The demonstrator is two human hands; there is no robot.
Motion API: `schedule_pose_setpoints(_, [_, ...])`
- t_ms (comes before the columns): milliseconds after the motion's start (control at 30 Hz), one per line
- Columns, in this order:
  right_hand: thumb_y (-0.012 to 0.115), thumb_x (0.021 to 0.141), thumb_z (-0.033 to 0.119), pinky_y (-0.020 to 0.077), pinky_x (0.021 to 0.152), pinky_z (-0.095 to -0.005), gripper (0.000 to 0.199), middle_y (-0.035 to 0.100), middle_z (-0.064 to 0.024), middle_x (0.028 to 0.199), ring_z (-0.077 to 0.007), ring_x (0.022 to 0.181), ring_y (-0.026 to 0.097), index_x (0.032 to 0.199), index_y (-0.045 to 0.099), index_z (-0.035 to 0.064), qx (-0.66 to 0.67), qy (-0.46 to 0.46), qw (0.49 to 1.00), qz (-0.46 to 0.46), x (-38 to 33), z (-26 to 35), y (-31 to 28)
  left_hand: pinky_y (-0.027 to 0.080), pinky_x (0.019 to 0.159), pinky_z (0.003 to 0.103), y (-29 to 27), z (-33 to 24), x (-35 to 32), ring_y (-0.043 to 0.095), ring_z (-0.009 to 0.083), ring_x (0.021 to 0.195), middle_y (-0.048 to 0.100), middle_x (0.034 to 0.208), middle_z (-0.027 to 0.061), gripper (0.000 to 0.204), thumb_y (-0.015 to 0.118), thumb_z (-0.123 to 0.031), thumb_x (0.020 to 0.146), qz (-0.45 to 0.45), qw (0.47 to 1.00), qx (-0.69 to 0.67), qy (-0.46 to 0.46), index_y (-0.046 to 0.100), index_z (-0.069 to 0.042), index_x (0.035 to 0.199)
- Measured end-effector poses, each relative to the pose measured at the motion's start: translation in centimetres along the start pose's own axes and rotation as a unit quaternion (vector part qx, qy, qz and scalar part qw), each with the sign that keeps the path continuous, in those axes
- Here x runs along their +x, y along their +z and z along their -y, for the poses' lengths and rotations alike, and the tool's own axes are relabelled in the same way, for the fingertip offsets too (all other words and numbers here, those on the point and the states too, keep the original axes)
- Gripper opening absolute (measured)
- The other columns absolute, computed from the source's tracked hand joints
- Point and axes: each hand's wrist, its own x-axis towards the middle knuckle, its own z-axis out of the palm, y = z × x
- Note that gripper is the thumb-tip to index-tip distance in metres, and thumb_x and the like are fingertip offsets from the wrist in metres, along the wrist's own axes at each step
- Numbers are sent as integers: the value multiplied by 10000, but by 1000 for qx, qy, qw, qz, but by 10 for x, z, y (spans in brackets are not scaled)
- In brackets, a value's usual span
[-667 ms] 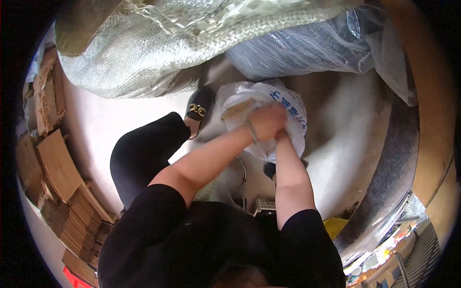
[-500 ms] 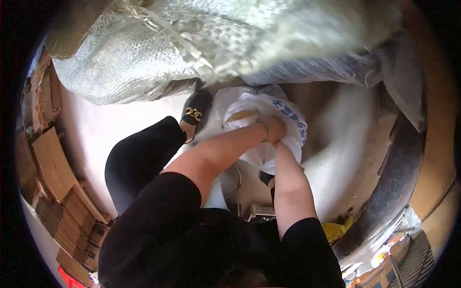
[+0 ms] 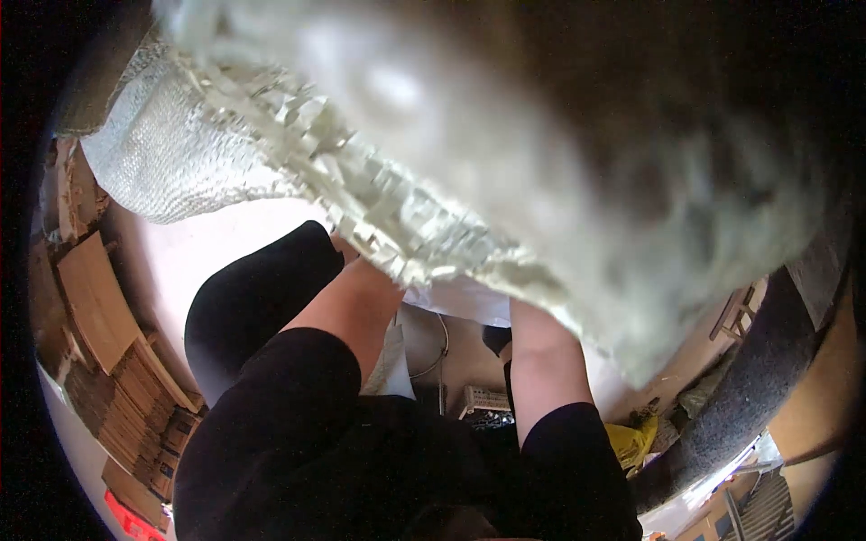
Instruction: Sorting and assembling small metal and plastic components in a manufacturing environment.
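While a pale woven sack (image 3: 424, 212) fills the far middle and right of the head view, its frayed edge hanging between the camera and the floor, both of the person's hands are out of sight behind it. Whether they are spread, pressed together or pinching something, I cannot tell. The left forearm (image 3: 356, 302) and right forearm (image 3: 550, 356) reach away from the body and slant toward each other. Between them, just under the frayed edge, shows a strip of white plastic bag (image 3: 462, 303); the rest of it is covered.

With both arms directed at the bag, I judge the work there to be in progress, not finished. How much is done and how much is left cannot be read: the bag's mouth and contents are hidden, so it may be open or closed. Nearer than the bag sits a small grey basket (image 3: 484, 399); a yellow bag (image 3: 633, 442) lies to the right, flattened cardboard (image 3: 144, 419) to the left.
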Motion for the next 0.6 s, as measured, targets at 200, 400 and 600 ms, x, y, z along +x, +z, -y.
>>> schedule_pose_setpoints(200, [452, 858, 333, 355, 938, -364, 434, 490, -172, 1223, -299, 1135, 454, 1187, 499, 54, 36, -9, 999, -5, 15, 5, 15, 474, 756, 408, -28, 8, 7, 588, 285, 910, 606, 997, 161, 297, 561, -212, 730, -78, 988, -104, -88, 624, -5, 933])
schedule_pose_setpoints(400, [455, 857, 335, 351, 942, -360, 437, 480, -173, 1234, -297, 1144, 446, 1191, 493, 55, 67, -12, 998, 0, 13, 13, 31, 472, 755, 395, 3, 45, 3, 587, 278, 904, 606, 997, 159, 320, 568, -235, 738, -154, 947, -213, -182, 616, 0, 950])
schedule_pose_setpoints(600, [458, 857, 336, 347, 946, -356, 441, 470, -175, 1244, -295, 1152, 437, 1196, 488, 56, 92, -25, 995, -9, 28, 23, 38, 469, 754, 383, -1, 67, 12, 586, 271, 899, 607, 996, 157, 345, 574, -258, 746, -235, 884, -314, -256, 607, 5, 966])
